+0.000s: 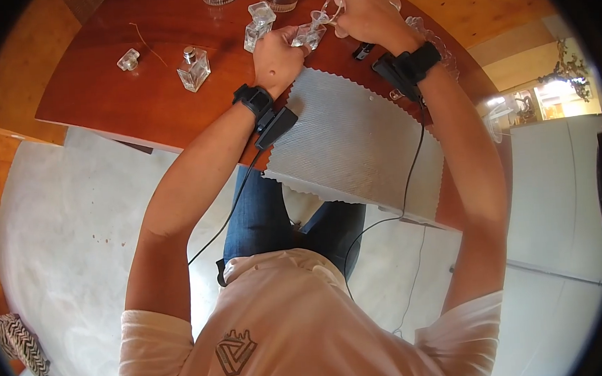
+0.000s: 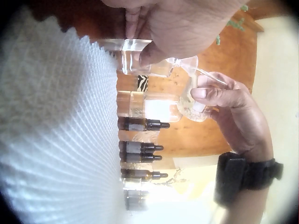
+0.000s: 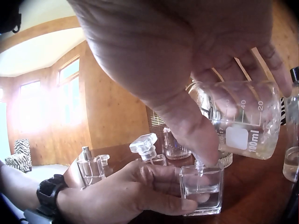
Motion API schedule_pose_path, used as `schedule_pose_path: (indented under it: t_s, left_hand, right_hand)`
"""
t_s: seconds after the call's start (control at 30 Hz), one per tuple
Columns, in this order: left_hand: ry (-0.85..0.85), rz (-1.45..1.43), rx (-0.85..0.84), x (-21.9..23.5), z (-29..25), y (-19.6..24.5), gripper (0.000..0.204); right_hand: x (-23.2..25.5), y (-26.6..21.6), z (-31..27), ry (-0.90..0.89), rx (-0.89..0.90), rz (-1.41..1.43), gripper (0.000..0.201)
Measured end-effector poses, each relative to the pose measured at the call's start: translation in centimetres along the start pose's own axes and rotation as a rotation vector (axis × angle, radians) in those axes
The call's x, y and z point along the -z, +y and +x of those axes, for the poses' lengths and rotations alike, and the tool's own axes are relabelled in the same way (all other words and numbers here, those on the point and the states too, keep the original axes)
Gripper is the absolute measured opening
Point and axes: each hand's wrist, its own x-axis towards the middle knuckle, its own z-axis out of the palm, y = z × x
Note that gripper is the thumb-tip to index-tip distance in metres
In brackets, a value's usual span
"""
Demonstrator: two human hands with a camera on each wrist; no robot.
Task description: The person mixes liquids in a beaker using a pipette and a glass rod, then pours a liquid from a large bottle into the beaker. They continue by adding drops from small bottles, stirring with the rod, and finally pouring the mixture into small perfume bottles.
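A square clear glass bottle holds some clear liquid and stands upright on the table. My left hand grips it low, with thumb and fingers on its sides. In the left wrist view a small clear funnel sits in the bottle's neck. Beside it, my right hand holds a 100 ml glass beaker, tilted toward the funnel. A little liquid shows in the beaker; whether any is flowing I cannot tell.
A stoppered bottle stands left of my left hand. Farther left are a silver-necked bottle and a loose glass stopper. A grey textured mat lies nearer me. Several dark dropper bottles stand on the right side.
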Motion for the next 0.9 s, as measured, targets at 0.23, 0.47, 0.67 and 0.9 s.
schedule_pose_path:
  t_s: [0.23, 0.47, 0.67, 0.9]
  left_hand:
    - [0.002, -0.003, 0.004, -0.1, 0.0, -0.1, 0.035]
    - [-0.015, 0.005, -0.027, 0.1, 0.0, 0.0, 0.033]
    - [-0.023, 0.004, -0.030, 0.3, -0.1, 0.5, 0.034]
    - [-0.057, 0.037, -0.019, 0.4, 0.0, 0.2, 0.036]
  right_hand:
    - [-0.5, 0.7, 0.5, 0.002, 0.064, -0.143, 0.028]
    - [-2.8, 5.2, 1.7, 0.007, 0.155, 0.242, 0.026]
    - [-4.7, 7.0, -0.1, 0.026, 0.090, 0.837, 0.049]
    - [-4.8, 6.7, -6.8, 0.109, 0.079, 1.348, 0.052]
